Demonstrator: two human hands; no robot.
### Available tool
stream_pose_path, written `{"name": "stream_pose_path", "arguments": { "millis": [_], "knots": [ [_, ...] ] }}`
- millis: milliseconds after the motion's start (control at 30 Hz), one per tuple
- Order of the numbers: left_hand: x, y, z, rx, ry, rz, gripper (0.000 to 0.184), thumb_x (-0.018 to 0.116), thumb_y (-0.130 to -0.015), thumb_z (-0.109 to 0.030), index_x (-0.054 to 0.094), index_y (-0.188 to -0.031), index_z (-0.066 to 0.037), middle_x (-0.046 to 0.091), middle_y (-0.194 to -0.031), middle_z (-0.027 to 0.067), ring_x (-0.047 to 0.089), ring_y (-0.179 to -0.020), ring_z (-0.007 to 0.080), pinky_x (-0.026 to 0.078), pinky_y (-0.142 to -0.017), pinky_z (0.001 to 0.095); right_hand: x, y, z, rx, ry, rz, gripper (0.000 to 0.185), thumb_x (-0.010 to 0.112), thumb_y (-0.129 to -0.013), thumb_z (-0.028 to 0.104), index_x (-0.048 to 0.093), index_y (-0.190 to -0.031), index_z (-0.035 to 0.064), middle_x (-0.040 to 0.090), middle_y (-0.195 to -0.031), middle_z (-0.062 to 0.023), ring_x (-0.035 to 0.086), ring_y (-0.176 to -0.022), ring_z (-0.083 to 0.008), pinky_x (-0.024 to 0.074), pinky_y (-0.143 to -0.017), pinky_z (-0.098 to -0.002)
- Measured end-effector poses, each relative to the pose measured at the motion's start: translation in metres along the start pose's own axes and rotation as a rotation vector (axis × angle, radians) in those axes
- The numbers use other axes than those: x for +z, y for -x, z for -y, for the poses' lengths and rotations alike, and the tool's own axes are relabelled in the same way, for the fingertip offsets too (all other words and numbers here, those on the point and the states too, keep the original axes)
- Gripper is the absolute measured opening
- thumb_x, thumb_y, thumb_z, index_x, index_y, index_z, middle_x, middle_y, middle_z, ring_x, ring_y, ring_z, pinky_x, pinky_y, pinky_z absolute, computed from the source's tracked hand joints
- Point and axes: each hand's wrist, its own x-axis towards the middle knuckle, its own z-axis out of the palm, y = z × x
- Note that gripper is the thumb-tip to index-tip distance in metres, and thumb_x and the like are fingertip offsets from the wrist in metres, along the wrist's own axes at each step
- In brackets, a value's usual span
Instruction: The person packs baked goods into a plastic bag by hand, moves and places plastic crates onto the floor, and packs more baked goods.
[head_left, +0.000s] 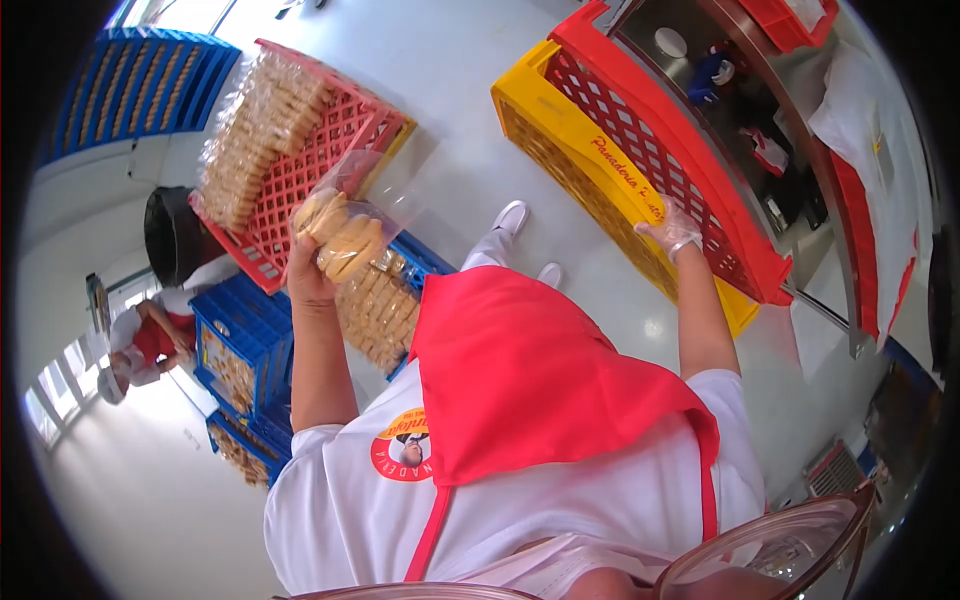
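Observation:
My left hand [308,268] is closed around a clear plastic bag of bread pieces [350,240], raised in front of the stacked crates. Its loose clear end sticks out towards the upper right. My right hand [675,228], in a thin clear glove, is at the side of the yellow crate [570,150]. Its fingers are spread and its thumb points left; whether it presses on the crate I cannot tell. A red crate [640,100] with lattice sides sits in or on the yellow one. Another red crate [330,130], behind the bag, holds rows of bagged bread [255,140].
A blue crate of bagged bread [380,315] stands beside my legs. More blue crates [240,330] are stacked at left, near a person in a red apron [165,335]. A black bin [175,235] stands close by. A metal-edged counter [800,120] runs along the right.

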Motion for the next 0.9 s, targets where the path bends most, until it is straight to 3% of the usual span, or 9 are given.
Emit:
{"name": "stream_pose_path", "arguments": {
  "millis": [167,267,367,467,533,600,700,800,900],
  "knots": [
    [-0.006,0.083,0.035,0.081,-0.016,-0.038,0.062,0.065,-0.075,-0.023,0.033,-0.127,-0.008,0.045,-0.122,0.0158,0.047,-0.111,0.0327,0.041,-0.092,0.0466,0.017,0.026,-0.002,-0.078,0.077,-0.059,0.085,0.066,-0.065,0.054,0.029,-0.132,0.0162,0.05,-0.122,-0.0129,0.051,-0.109,-0.0292,0.0397,-0.092,-0.0369],
    [-0.014,0.123,0.055,0.137,-0.061,-0.136,0.062,0.064,-0.076,-0.023,0.032,-0.127,-0.008,0.045,-0.122,0.0147,0.047,-0.11,0.033,0.042,-0.09,0.0471,0.015,0.043,-0.008,-0.039,0.055,0.076,0.082,0.062,-0.068,0.056,0.029,-0.133,0.0177,0.045,-0.127,-0.0136,0.045,-0.115,-0.0288,0.0358,-0.096,-0.0361],
    [-0.007,0.154,0.063,0.124,-0.075,-0.146,0.061,0.065,-0.075,-0.025,0.033,-0.125,-0.011,0.046,-0.119,0.0126,0.047,-0.11,0.0327,0.044,-0.088,0.0482,0.012,0.047,-0.025,-0.149,0.131,0.0,0.079,0.06,-0.069,0.056,0.032,-0.132,0.0172,0.038,-0.133,-0.0136,0.037,-0.122,-0.0278,0.0307,-0.101,-0.0352],
    [0.004,0.174,0.072,0.112,-0.101,-0.116,0.062,0.064,-0.076,-0.028,0.032,-0.126,-0.01,0.045,-0.121,0.0139,0.048,-0.11,0.0334,0.044,-0.088,0.0492,-0.008,0.018,-0.048,-0.365,0.063,-0.39,0.075,0.06,-0.071,0.053,0.035,-0.131,0.0172,0.033,-0.136,-0.0129,0.03,-0.126,-0.0269,0.0267,-0.103,-0.0347],
    [0.009,0.184,0.079,0.092,-0.085,-0.045,0.063,0.058,-0.08,-0.027,0.028,-0.13,-0.005,0.042,-0.125,0.0172,0.047,-0.112,0.0354,0.041,-0.091,0.0504,-0.031,-0.005,-0.048,-0.286,-0.021,-0.578,0.074,0.057,-0.075,0.051,0.033,-0.132,0.0119,0.03,-0.138,-0.0112,0.029,-0.127,-0.0254,0.0274,-0.103,-0.0348],
    [0.011,0.188,0.097,-0.09,-0.08,-0.032,0.067,0.067,-0.071,-0.034,0.036,-0.124,-0.009,0.048,-0.117,0.0142,0.051,-0.106,0.0306,0.046,-0.087,0.0453,-0.042,-0.04,-0.059,-0.245,-0.078,-0.639,0.073,0.055,-0.078,0.047,0.028,-0.134,0.0103,0.024,-0.141,-0.0132,0.025,-0.129,-0.0259,0.0238,-0.105,-0.0328],
    [-0.017,0.17,0.147,-0.313,-0.108,0.166,0.068,0.072,-0.067,-0.031,0.037,-0.123,-0.013,0.05,-0.112,0.0118,0.053,-0.102,0.0275,0.047,-0.084,0.0433,-0.047,-0.083,-0.073,-0.144,-0.05,-0.583,0.073,0.044,-0.082,0.055,0.023,-0.137,0.0117,0.029,-0.138,-0.0144,0.028,-0.127,-0.0282,0.0254,-0.104,-0.0337],
    [-0.009,0.14,0.189,-0.479,-0.02,0.1,0.072,0.071,-0.069,-0.023,0.029,-0.127,-0.014,0.048,-0.115,0.0128,0.05,-0.105,0.029,0.044,-0.087,0.0449,-0.069,-0.069,-0.052,0.061,-0.021,-0.317,0.07,0.032,-0.083,0.06,0.029,-0.134,0.0114,0.033,-0.137,-0.0106,0.037,-0.122,-0.0273,0.0291,-0.101,-0.036],
    [-0.001,0.079,0.23,-0.565,0.018,0.176,0.082,0.07,-0.07,-0.021,0.021,-0.136,-0.017,0.045,-0.121,0.0126,0.048,-0.109,0.0282,0.04,-0.092,0.0453,-0.062,-0.103,-0.071,-0.026,0.0,-0.264,0.07,0.021,-0.084,0.062,0.039,-0.129,0.0106,0.041,-0.13,-0.0137,0.038,-0.121,-0.0291,0.0315,-0.099,-0.0378]
  ]
}}
